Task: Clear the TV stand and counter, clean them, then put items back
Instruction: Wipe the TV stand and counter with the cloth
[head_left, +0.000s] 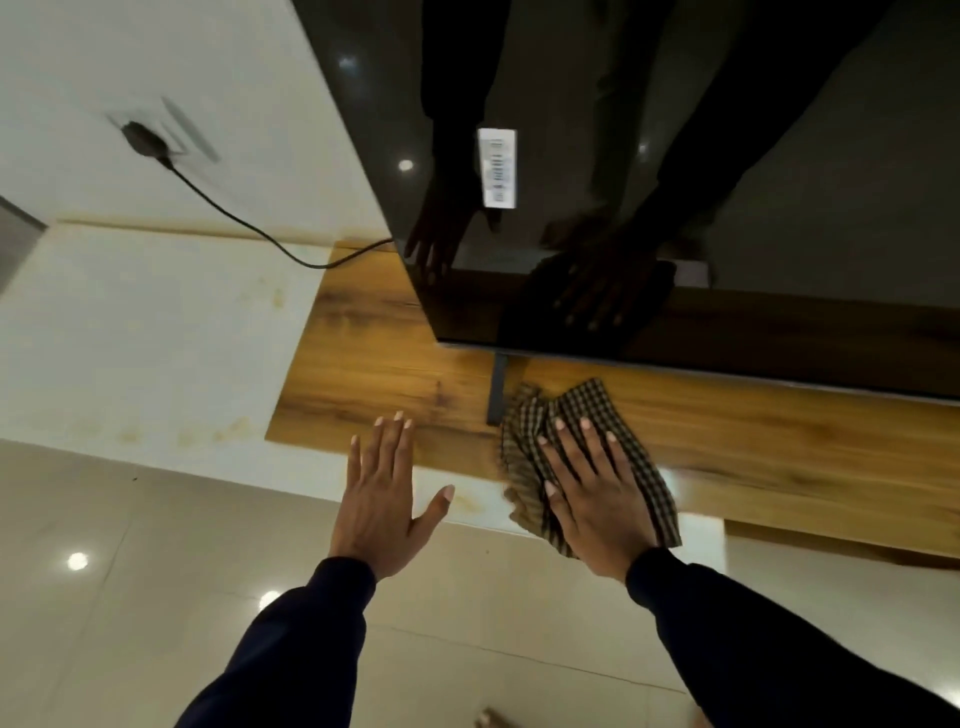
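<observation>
So the right hand (597, 499) is flat on a checked cloth (582, 457), fingers straight and spread, pressing it down on the wooden TV stand (363, 384) right at its front edge. Part of the cloth hangs over that edge toward the floor. The left hand (382, 499) has an open grip too, fingers straight and holding nothing, with the fingertips over the stand's front edge (can't tell if it's actually touching the wood).

The cloth sits just beside the TV's thin dark leg (497, 387), and the black TV screen (675, 182) hangs low over the back of the stand, so there's only a narrow strip of open wood in front. More bare wood runs off to the left of the leg, up to the stand's end by the white wall (156, 312).

A cable (234, 218) goes from a blurry wall plug (145, 140) behind the TV. The screen's right side is cut off.
</observation>
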